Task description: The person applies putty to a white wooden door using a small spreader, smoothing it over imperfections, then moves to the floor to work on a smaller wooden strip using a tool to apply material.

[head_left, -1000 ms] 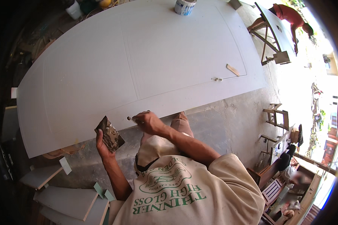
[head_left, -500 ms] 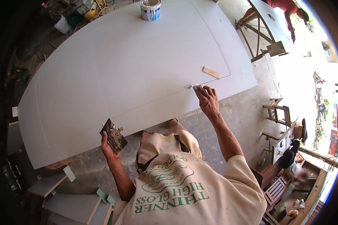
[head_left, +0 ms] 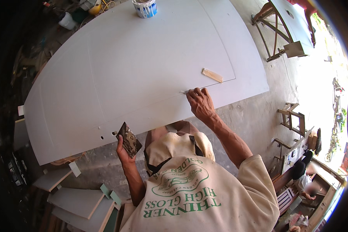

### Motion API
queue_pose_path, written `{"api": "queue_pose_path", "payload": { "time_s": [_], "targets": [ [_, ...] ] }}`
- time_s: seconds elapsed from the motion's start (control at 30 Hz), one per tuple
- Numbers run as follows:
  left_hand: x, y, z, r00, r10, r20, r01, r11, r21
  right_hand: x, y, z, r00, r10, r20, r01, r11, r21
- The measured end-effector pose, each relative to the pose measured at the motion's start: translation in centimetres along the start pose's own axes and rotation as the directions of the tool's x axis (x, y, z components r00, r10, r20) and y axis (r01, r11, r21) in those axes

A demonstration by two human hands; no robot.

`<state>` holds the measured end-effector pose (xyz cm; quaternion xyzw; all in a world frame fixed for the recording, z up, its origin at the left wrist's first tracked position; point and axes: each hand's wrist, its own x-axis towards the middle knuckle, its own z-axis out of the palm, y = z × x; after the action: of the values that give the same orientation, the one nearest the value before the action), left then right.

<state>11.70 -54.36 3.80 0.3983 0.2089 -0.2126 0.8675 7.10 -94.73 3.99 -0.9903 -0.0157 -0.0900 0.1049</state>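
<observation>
- The left hand [head_left: 124,152] has its fingers clamped on the lower left edge of a flat, four-cornered plate smeared with dark brown and greyish paste [head_left: 130,140].
- The plate is tilted, one corner pointing up, and covers a bit of the near edge of a large, smooth, pale grey panel [head_left: 154,58] from this view.
- The left forearm rises steeply from beside the torso, with the elbow bent.
- The right hand [head_left: 201,103] has its fingers bent and bunched close together, tips down at the panel's surface, beside a thin dark groove.
- A small dark sliver shows at those fingertips; whether it is a tool gripped there cannot be told.
- Just left of the fingertips lies a small whitish smear of paste [head_left: 182,92].
- The right hand is turned knuckles up, its forearm reaching up and to the left from a loose beige short-sleeved shirt [head_left: 197,193].
- Beyond the right hand, a short, pale wooden strip [head_left: 212,75] lies slantwise on the panel, near the hand but apart from it.
- A round white-and-blue tin [head_left: 146,9] stands near the panel's far side, well apart from both hands.
</observation>
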Motion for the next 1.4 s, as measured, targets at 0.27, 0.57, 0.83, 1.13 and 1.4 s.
{"api": "queue_pose_path", "payload": {
  "time_s": [0.27,0.57,0.83,1.13,1.4],
  "targets": [
    [2.6,1.5,1.0,0.999,-0.036,0.006,0.036,0.998,0.043,-2.1,3.8,-1.7,0.992,0.095,-0.087,-0.097,0.995,-0.023],
    [6.2,4.1,3.7,0.991,-0.075,0.111,0.063,0.992,0.108,-2.2,3.1,-1.8,0.985,0.173,0.021,-0.173,0.985,-0.022],
    [7.6,4.8,2.7,0.99,-0.128,0.057,0.123,0.989,0.081,-3.5,4.8,-0.3,0.978,0.193,-0.076,-0.2,0.973,-0.114],
    [9.3,5.3,1.8,0.984,-0.1,0.151,0.081,0.989,0.127,-4.5,7.1,0.2,0.963,0.235,-0.135,-0.252,0.96,-0.126],
    [9.9,5.7,0.7,0.983,-0.111,0.146,0.087,0.983,0.162,-4.6,6.8,-2.7,0.941,0.331,0.076,-0.326,0.943,-0.063]
  ]
}}
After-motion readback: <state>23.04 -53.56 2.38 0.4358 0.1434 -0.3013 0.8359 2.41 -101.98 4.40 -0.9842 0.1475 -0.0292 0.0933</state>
